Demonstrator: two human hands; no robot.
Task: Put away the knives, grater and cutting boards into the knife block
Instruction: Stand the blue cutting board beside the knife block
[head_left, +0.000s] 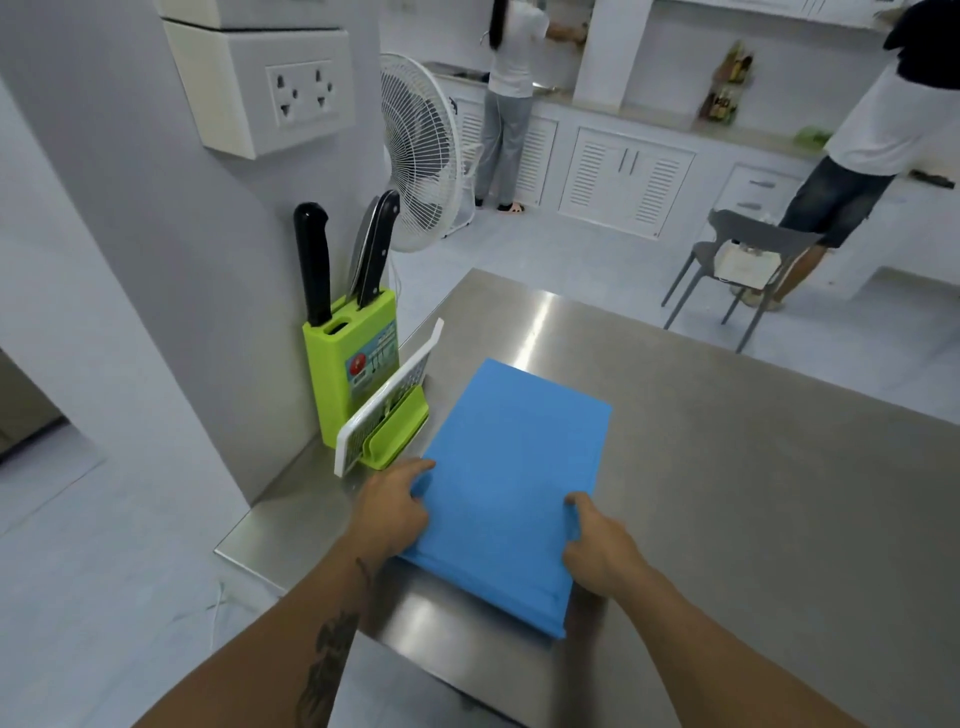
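Note:
A blue cutting board (511, 467) lies flat on the steel table (727, 441). My left hand (392, 506) grips its left edge near the front. My right hand (597, 548) grips its right edge, thumb on top. A green knife block (353, 374) stands at the table's left edge against the wall. Two black-handled knives (313, 260) (379, 239) stick up from its top slots. A white grater (387, 402) leans in the block's front rack.
A white standing fan (421, 156) is behind the block. A wall socket box (270, 88) hangs above. A grey chair (737, 260) stands beyond the table. Two people (511, 98) (857, 156) stand at the far counter.

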